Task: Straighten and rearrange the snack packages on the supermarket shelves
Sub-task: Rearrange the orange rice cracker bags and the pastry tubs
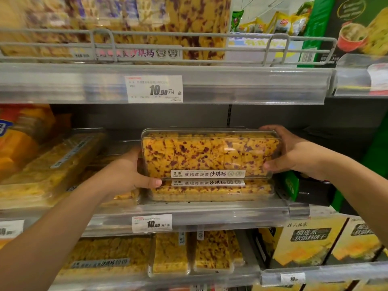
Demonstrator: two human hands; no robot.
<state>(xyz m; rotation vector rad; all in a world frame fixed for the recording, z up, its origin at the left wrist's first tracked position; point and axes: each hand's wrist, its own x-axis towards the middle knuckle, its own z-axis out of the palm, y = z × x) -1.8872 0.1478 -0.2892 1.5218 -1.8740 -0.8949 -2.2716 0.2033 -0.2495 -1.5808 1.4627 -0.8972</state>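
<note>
Supermarket aisle, grey metal shelves, middle shelf [189, 208] at frame centre. Clear snack box [210, 154] held tilted, label facing out, just above a second box [210, 190] lying flat on that shelf. Left hand [128, 173] grips the box's left end, thumb curled under the lower corner; right hand [294, 154] grips the right end, fingers [270, 130] curled over the top edge. To do it well: lower level, edges aligned with the box below, label forward, let go only once seated.
</note>
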